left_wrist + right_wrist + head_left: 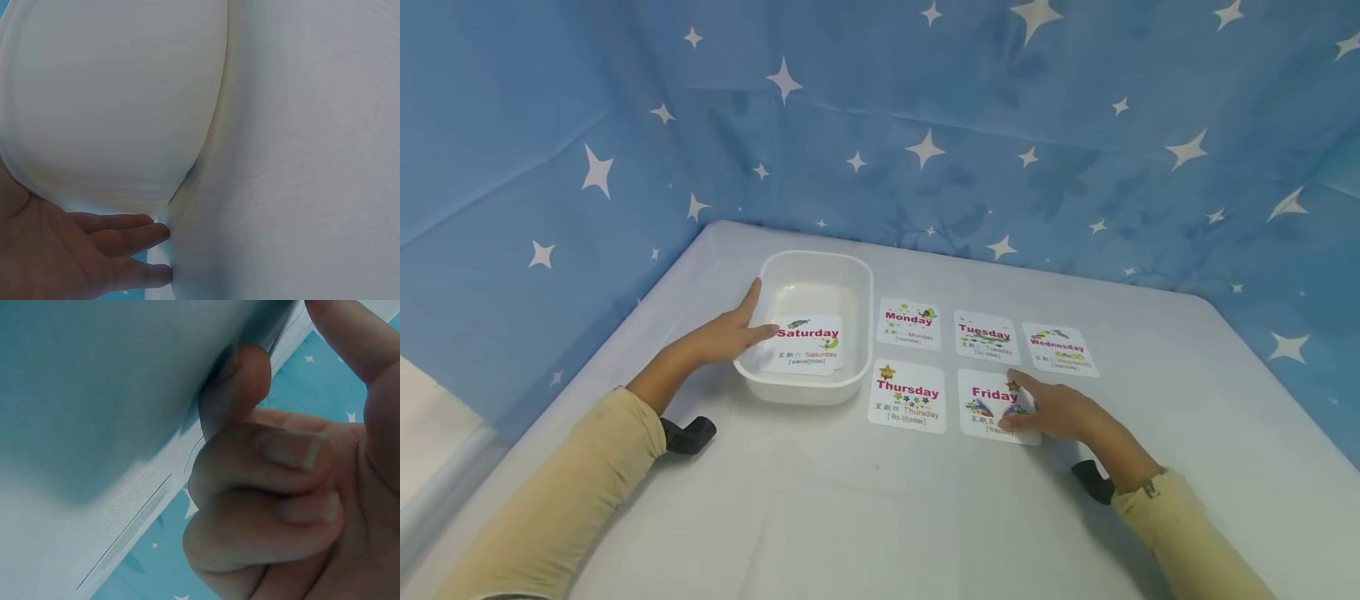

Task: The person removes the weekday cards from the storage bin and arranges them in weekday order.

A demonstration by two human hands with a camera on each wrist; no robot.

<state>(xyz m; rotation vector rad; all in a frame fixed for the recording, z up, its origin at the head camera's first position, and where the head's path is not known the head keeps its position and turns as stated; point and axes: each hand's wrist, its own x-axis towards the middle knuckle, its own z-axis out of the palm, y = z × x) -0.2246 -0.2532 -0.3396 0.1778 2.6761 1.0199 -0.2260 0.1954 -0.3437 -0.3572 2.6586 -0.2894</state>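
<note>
At the left side of a white plastic tray (816, 392), my left hand (730, 333) grips the wall, with the thumb over the rim. The left wrist view has the other fingers (131, 240) outside the tray wall. A white card printed "Saturday" (808, 343) lies inside the tray. My right hand (1060, 408) touches the "Friday" card (981, 396), which lies flat on the table, with thumb and index finger spread apart. The right wrist view shows its other fingers (262, 537) curled inward.
Left of Friday lies the "Thursday" card (908, 404). Behind them the "Monday" (910, 332), "Tuesday" (988, 343) and "Wednesday" (1062, 354) cards form a row on the white table (865, 508). A blue star-patterned curtain (887, 83) hangs beyond the table.
</note>
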